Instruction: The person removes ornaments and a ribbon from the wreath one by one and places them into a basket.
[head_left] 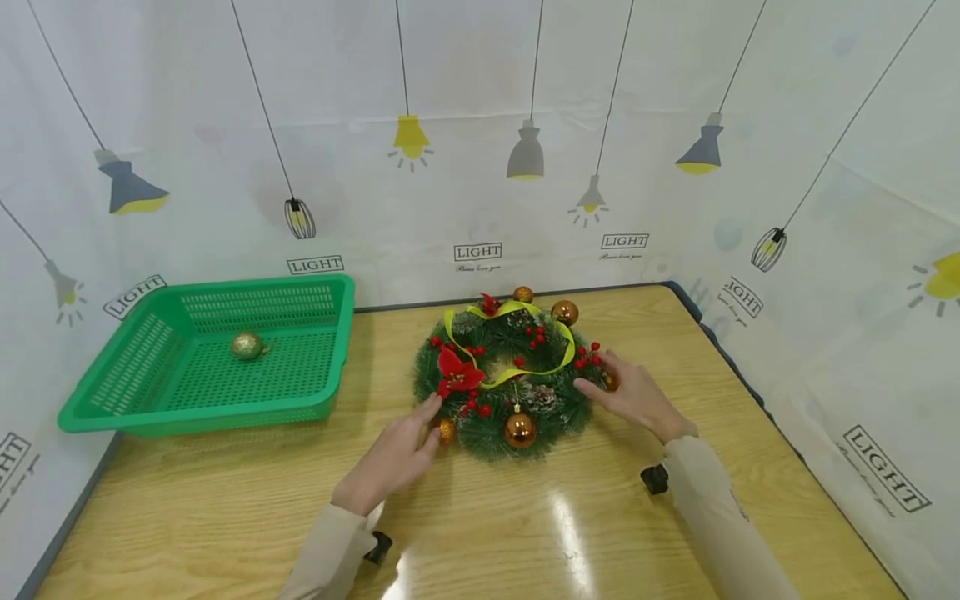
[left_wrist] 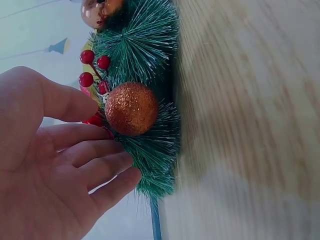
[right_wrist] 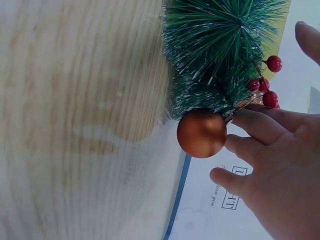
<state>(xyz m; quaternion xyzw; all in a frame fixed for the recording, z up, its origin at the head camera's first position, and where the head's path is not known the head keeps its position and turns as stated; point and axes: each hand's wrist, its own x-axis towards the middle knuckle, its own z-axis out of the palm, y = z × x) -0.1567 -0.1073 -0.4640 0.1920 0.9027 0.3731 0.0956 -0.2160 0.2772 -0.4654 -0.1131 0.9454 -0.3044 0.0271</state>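
A green Christmas wreath lies on the table, dressed with red berries, pinecones, copper baubles and a yellow ribbon. At its left side, my left hand has its fingers extended beside the red poinsettia. A glittery orange bauble hangs right by those fingertips in the left wrist view. My right hand is at the wreath's right edge, fingers spread near a berry sprig. In the right wrist view, its fingers reach behind a matte copper bauble. A shiny copper bauble hangs at the wreath's front.
On the left stands a green plastic basket with one gold glitter bauble inside. The wooden table meets a white curtain printed with lamps behind the wreath and along both sides.
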